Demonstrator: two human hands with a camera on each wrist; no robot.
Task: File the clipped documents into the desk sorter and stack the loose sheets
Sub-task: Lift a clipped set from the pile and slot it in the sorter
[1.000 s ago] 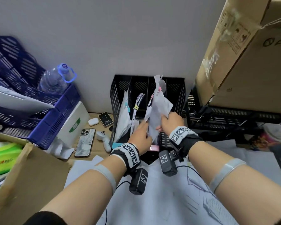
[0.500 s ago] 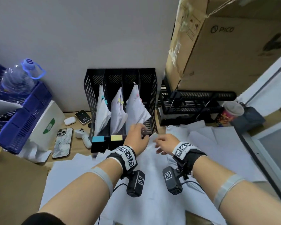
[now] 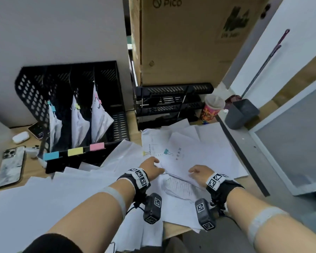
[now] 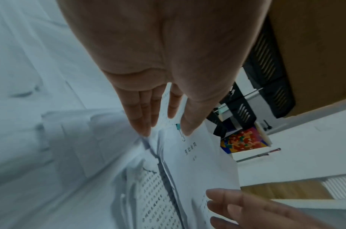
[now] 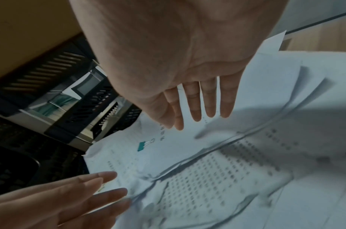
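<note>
Three clipped bundles already stand in the desk sorter [image 3: 77, 110], behind its blue, yellow and pink tabs. On the counter [image 3: 133, 121] two more wait: one with a teal clip [image 3: 166, 151], one with a yellow clip [image 3: 146, 153], among scattered loose sheets [image 3: 44, 194], none stacked yet. The left hand [image 3: 150, 168] and right hand [image 3: 199, 173] hover with fingers spread, holding nothing, over the teal-clipped document [image 3: 186, 157].
</note>
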